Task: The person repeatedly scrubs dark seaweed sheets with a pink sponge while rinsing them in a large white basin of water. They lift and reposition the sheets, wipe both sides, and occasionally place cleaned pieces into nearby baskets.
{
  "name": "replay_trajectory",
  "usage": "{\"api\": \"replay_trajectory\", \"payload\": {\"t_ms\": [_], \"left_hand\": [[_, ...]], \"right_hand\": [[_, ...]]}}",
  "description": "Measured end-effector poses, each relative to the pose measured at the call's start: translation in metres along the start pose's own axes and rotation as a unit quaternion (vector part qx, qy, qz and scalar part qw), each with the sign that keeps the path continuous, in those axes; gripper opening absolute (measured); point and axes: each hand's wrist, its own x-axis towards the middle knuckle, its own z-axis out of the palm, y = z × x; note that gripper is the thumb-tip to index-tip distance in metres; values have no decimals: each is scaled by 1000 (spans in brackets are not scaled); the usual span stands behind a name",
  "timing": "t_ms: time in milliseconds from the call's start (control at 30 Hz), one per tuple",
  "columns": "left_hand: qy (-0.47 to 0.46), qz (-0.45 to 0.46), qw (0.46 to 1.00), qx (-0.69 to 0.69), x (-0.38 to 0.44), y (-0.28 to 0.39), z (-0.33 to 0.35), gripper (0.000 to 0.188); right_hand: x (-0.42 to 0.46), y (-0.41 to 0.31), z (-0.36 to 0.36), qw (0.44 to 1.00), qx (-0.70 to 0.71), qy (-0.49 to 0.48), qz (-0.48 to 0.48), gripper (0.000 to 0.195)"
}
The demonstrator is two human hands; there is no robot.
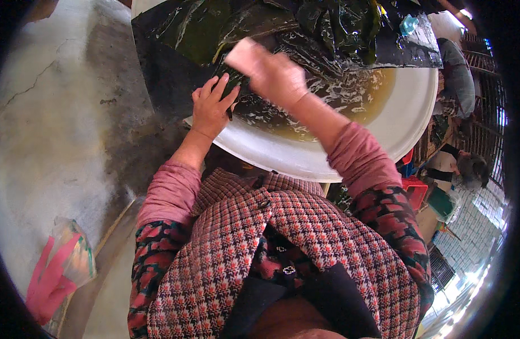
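Note:
Wet dark green leaves (260, 21) lie heaped on a black board (166, 80) across a wide white basin (327, 163) of brownish water (285, 129). My left hand (213, 101) rests with spread fingers on a dark leaf near the board's lower edge; whether it grips the leaf is unclear. Just up and to the right, my right hand (279, 76), blurred, holds a pale pinkish block-shaped thing (245, 57), perhaps a sponge or cloth, over the leaves. A light blue crumpled thing (409, 25) sits at the board's far right.
Pink gloves (52, 279) and a clear plastic bag (80, 254) lie on the concrete floor (52, 148) at lower left. On the right are a red crate (414, 190), a green container (440, 203) and two other people (457, 76), one bent low (442, 167).

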Motion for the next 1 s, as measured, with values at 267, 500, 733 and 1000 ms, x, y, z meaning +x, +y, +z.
{"api": "replay_trajectory", "payload": {"t_ms": [267, 500, 733, 1000], "left_hand": [[-49, -1, 999, -24, 7, 6, -18, 40], [144, -70, 975, -157, 66, -12, -23, 26], [98, -113, 987, -60, 104, -17, 40, 19], [88, -77, 991, -67, 95, -24, 44, 19]], "right_hand": [[-4, 57, 19, 990, -56, 67, 113, 64], [1, 54, 29, 985, 85, 128, 80, 63], [78, 8, 2, 991, 124, -30, 30, 53], [116, 44, -25, 989, -48, 28, 134, 43]]}}
